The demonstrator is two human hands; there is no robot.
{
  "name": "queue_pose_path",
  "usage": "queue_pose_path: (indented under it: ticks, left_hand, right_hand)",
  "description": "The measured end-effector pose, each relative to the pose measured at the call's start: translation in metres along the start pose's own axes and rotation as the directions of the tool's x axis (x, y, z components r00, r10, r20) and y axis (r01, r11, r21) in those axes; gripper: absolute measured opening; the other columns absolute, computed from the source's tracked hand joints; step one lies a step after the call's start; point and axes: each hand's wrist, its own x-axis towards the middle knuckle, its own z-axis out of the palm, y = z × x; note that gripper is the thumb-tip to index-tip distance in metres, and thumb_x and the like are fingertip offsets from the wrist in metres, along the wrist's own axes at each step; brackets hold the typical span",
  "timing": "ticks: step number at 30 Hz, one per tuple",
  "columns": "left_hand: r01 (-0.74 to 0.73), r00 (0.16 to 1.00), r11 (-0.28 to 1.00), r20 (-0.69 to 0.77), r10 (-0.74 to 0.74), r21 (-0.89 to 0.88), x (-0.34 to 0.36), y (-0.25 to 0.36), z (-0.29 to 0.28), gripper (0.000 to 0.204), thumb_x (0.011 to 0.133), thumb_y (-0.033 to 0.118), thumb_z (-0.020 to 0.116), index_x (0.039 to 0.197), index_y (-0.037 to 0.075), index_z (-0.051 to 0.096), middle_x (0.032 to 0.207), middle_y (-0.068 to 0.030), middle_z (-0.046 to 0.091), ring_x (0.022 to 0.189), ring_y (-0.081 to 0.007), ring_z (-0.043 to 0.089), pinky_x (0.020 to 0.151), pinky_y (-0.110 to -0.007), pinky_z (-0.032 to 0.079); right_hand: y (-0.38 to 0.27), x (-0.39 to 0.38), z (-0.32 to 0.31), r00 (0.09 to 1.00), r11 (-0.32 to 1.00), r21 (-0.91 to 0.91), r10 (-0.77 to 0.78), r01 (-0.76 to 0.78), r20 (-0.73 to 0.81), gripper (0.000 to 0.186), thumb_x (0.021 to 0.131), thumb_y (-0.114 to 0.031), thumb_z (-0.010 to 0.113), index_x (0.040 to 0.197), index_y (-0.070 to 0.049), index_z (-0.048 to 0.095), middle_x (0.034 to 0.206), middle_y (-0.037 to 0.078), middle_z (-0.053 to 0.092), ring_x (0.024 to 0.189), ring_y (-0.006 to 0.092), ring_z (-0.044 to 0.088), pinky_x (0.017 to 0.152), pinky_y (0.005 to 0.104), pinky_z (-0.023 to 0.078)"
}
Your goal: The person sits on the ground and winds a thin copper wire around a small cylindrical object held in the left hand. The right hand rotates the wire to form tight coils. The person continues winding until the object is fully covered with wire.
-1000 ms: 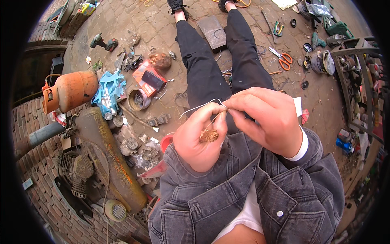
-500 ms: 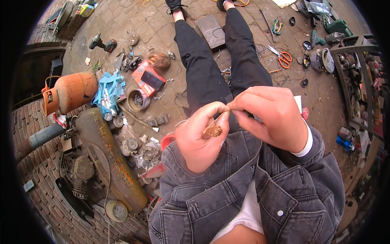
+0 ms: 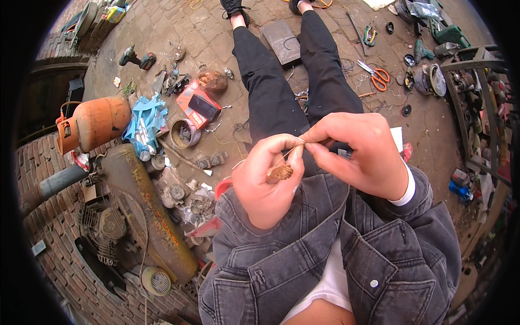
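My left hand (image 3: 265, 181) is closed around a small copper-coloured wire coil (image 3: 280, 173), which bulges out under the thumb. From the coil a thin strand (image 3: 287, 153) runs up to where the fingertips of both hands meet. There my right hand (image 3: 360, 154) pinches the strand's end between thumb and forefinger, almost touching the left fingertips. Both hands are held over my lap, in front of the grey denim jacket (image 3: 303, 260). The palm side of each hand and part of the coil are hidden.
On the ground lie orange-handled scissors (image 3: 380, 79), pliers (image 3: 370, 37), a cordless drill (image 3: 137, 58) and a phone (image 3: 203, 107) on a red box. An orange gas cylinder (image 3: 100, 122) and a rusty tank (image 3: 146, 211) stand left. A metal rack (image 3: 476, 108) is at right.
My left hand and the coil in it have shifted slightly left, and a little more of the strand shows. The right hand keeps its pinch, nearly in place.
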Motion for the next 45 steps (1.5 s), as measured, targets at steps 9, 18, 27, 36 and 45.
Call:
queue_pose_path:
  ticks: [9, 18, 27, 36, 45]
  left_hand:
    - [0.041, 0.999, 0.999, 0.018, -0.042, 0.007, 0.0, 0.003, -0.001, 0.015, 0.087, -0.002, 0.073, 0.102, 0.001, 0.069, 0.071, 0.0067, 0.052, 0.061, 0.0008, 0.043, 0.054, -0.019, 0.036]
    - [0.081, 0.996, 0.997, 0.05, -0.08, -0.009, -0.001, 0.001, 0.0, 0.017, 0.086, -0.003, 0.074, 0.102, 0.0, 0.069, 0.071, 0.0064, 0.051, 0.063, 0.0002, 0.043, 0.055, -0.019, 0.036]
    - [0.171, 0.983, 0.96, 0.11, -0.15, -0.22, 0.0, 0.004, -0.002, 0.015, 0.089, -0.004, 0.07, 0.103, -0.002, 0.067, 0.075, 0.0059, 0.055, 0.064, 0.0005, 0.044, 0.055, -0.019, 0.034]
    - [0.41, 0.907, 0.689, 0.344, -0.242, -0.597, 0.007, -0.004, -0.013, 0.012, 0.092, -0.003, 0.065, 0.104, -0.004, 0.064, 0.082, 0.0003, 0.061, 0.06, -0.0003, 0.044, 0.051, -0.019, 0.031]
    - [0.472, 0.881, 0.651, 0.354, -0.316, -0.595, 0.01, -0.001, -0.013, 0.022, 0.089, 0.013, 0.071, 0.098, -0.002, 0.058, 0.063, 0.0048, 0.047, 0.045, -0.0013, 0.03, 0.042, -0.021, 0.019]
  right_hand:
    - [0.001, 0.002, 0.002, 1.0, 0.997, 0.073, 0.004, -0.003, -0.013, 0.01, 0.079, 0.005, 0.07, 0.089, 0.003, 0.071, 0.076, 0.01, 0.07, 0.066, 0.0168, 0.071, 0.059, 0.0266, 0.053]
    - [0.002, 0.001, 0.001, 1.0, 1.0, -0.029, 0.002, -0.002, -0.001, 0.009, 0.075, 0.005, 0.07, 0.084, 0.001, 0.069, 0.07, 0.008, 0.067, 0.061, 0.0152, 0.068, 0.056, 0.0261, 0.05]
    - [0.003, 0.002, 0.003, 0.999, 0.994, 0.108, 0.037, -0.034, -0.027, 0.008, 0.071, 0.005, 0.069, 0.077, 0.001, 0.066, 0.067, 0.005, 0.062, 0.057, 0.0116, 0.06, 0.054, 0.025, 0.046]
    - [0.006, 0.002, -0.002, 0.992, 0.949, 0.298, 0.081, -0.108, 0.101, 0.006, 0.072, 0.004, 0.068, 0.076, 0.002, 0.064, 0.069, 0.004, 0.064, 0.06, 0.0084, 0.059, 0.056, 0.0241, 0.046]
    - [0.002, 0.002, -0.001, 0.986, 0.89, 0.43, 0.106, -0.152, 0.129, 0.007, 0.084, -0.003, 0.07, 0.086, 0.003, 0.066, 0.072, 0.008, 0.068, 0.067, 0.0112, 0.066, 0.063, 0.0263, 0.052]
